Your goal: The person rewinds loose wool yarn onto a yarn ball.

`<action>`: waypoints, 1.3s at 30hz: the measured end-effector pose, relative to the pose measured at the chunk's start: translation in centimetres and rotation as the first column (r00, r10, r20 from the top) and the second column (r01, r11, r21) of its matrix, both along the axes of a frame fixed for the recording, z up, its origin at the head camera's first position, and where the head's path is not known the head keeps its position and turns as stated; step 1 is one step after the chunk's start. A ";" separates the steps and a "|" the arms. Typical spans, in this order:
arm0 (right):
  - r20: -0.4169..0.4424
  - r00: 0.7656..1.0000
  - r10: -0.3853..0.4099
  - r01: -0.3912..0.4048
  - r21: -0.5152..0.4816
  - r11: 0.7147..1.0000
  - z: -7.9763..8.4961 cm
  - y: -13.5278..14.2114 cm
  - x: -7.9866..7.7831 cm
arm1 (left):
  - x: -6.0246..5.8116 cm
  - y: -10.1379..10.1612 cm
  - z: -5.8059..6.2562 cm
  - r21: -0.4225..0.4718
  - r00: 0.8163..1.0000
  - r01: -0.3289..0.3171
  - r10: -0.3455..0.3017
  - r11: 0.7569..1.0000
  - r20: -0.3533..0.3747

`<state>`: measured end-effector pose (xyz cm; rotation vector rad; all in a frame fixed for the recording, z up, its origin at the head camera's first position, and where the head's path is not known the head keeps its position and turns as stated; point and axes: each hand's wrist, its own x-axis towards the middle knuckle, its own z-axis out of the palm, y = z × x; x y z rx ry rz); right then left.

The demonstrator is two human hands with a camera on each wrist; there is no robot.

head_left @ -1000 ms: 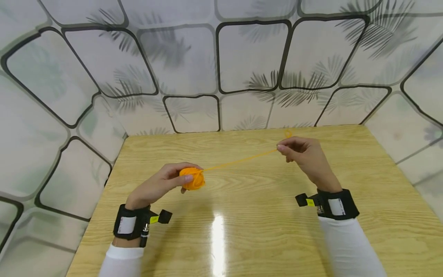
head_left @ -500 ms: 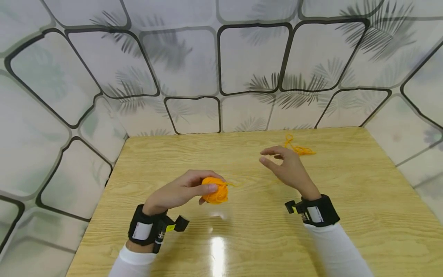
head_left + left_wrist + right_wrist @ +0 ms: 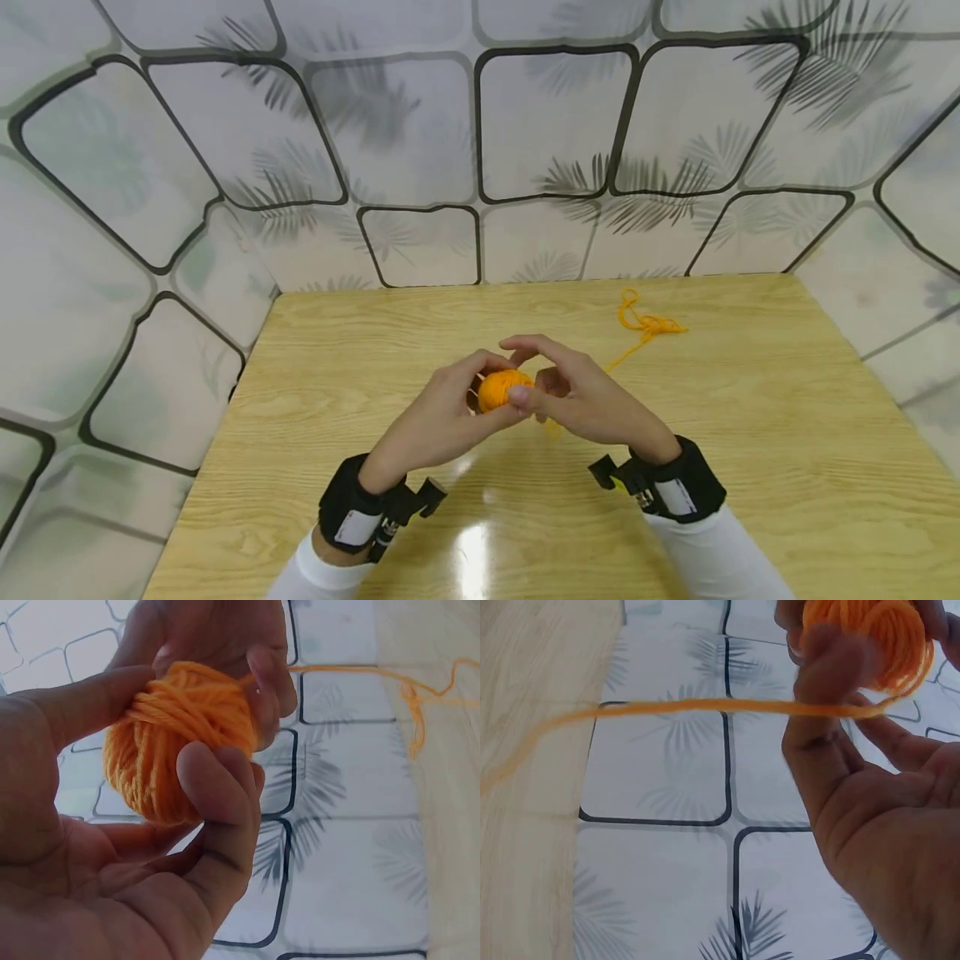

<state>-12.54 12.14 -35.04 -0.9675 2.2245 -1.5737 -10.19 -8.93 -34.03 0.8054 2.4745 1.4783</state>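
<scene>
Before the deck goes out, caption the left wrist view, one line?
Left hand grips an orange yarn ball, right hand behind it, a strand trailing to the table.

Perhaps a booth, with leaf-patterned walls [image 3: 555, 125] around a wood-grain table [image 3: 555, 517].

Right wrist view: top edge crops the yarn ball [image 3: 900, 649]. Head view: lower edge cuts both white sleeves [image 3: 712, 554].
</scene>
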 end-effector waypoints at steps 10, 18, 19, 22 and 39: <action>-0.131 0.991 -0.034 0.044 0.075 0.996 2.3 2.8 -0.5 | 0.0 0.1 -0.1 0.139 0.985 -0.026 0.002 0.990 0.171; -0.224 0.966 -0.129 0.091 -0.172 0.981 5.9 3.1 -0.9 | 0.1 0.8 -1.3 0.213 0.980 0.064 -0.101 0.975 0.172; -0.222 0.961 -0.164 0.123 -0.190 0.974 6.0 3.1 -1.2 | 0.0 0.8 -1.7 0.237 0.975 0.079 -0.125 0.968 0.182; -0.198 0.947 -0.254 0.202 -0.246 0.948 5.8 3.0 -2.7 | 0.2 1.0 -2.0 0.338 0.954 0.132 -0.212 0.932 0.212; -0.201 0.916 -0.347 0.298 -0.240 0.924 0.6 0.0 -4.1 | 1.2 1.6 -0.1 0.629 0.995 0.039 -0.089 0.777 0.049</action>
